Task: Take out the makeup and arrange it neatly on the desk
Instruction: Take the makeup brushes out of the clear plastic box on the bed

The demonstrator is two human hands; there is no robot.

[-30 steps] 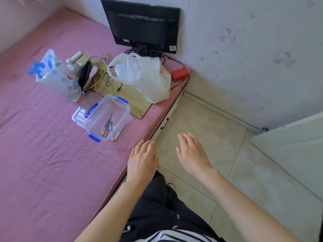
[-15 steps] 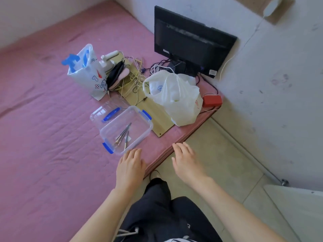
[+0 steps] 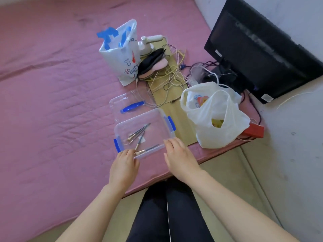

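A pink mattress [image 3: 43,110] carries everything. Toward its right part stands one white printed bag [image 3: 120,55] with blue handles, and nearer the front edge lies one clear plastic box [image 3: 143,133] with two blue clips, its clear lid [image 3: 129,103] just behind it. Inside lie about five makeup brushes [image 3: 139,135]. The left hand [image 3: 125,165] touches the box's near rim with fingers bent; the right hand [image 3: 180,157] rests relaxed at its near right corner. One white carrier bag [image 3: 215,119] sits by the right edge, before one black monitor [image 3: 258,55].
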